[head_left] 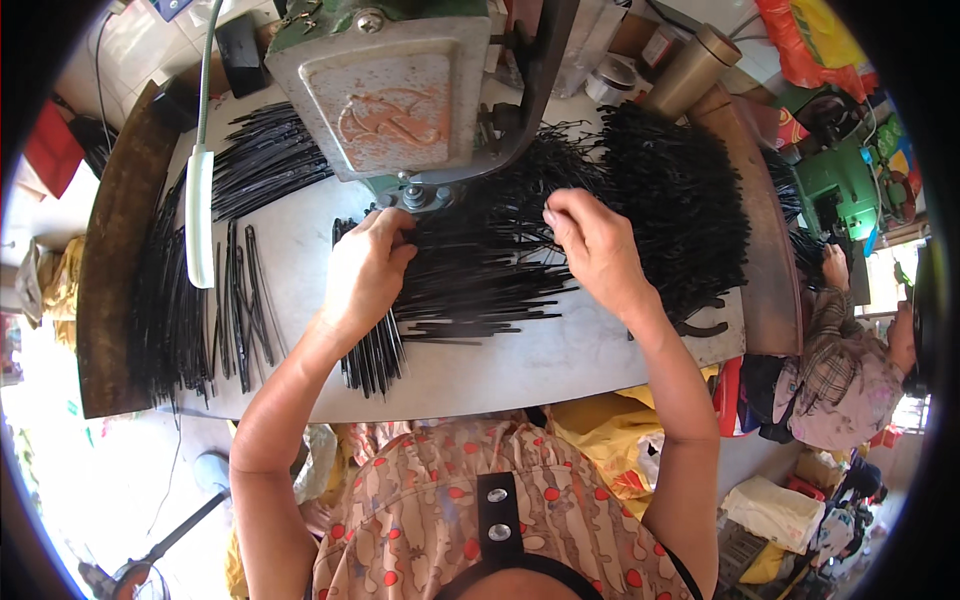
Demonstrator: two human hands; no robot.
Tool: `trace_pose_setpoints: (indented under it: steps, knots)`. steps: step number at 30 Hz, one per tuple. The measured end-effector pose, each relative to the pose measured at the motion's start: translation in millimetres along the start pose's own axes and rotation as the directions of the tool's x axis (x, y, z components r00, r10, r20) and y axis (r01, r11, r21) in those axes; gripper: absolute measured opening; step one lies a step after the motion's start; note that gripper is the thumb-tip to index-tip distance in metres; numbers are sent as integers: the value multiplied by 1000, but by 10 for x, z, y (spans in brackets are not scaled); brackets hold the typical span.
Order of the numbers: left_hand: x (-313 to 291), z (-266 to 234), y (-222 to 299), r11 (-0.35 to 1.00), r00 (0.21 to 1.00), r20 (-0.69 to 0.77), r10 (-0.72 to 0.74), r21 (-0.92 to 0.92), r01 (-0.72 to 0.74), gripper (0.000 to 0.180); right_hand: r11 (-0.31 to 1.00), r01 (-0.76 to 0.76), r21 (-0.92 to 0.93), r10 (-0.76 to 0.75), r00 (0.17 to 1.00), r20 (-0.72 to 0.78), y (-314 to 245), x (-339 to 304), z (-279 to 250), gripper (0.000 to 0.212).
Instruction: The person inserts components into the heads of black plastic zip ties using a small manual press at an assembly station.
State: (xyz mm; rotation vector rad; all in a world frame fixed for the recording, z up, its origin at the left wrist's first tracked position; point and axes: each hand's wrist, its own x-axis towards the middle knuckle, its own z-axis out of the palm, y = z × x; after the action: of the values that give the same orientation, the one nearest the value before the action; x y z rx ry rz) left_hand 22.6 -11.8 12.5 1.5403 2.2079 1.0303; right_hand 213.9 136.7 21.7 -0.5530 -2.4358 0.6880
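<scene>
Black, thin rods fill most of the pale worktable, and the nearest of them is a small bundle lying under the left wrist, its ends fanning toward the table's front edge. The left hand rests on top of this bundle with fingers curled down onto the rods just below the round foot of the machine, closed around a few of them, though how many cannot be told. Just to the right, the right hand hovers over the big loose pile of rods spread across the middle of the table, thumb and forefinger pinched narrowly on a single rod at the top of the pile. More sorted rods lie in rows at the left, beside a white handle and a brown wooden board. Farther back, a dense dark heap stands to the right of the grey and green machine, with a metal flask beyond it. At the far right, well apart, another person in a checked sleeve sits by a green machine.
</scene>
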Motion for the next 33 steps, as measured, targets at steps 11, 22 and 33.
trace_pose_setpoints:
  steps: [11, 22, 33]
  knots:
    - [15, -22, -91, 1000, 986, -162, -24, -20, 21, 16, 25, -330, 944, 506, 818, 272, -193, 380, 685, 7]
    - [26, -14, -94, 999, 976, -216, 10, -45, -20, 18, 49, -254, 966, 552, 813, 186, -358, 443, 801, 7]
    - [20, 7, -108, 997, 975, -223, -20, -77, 3, 17, 83, -240, 967, 544, 824, 158, -383, 444, 845, 9]
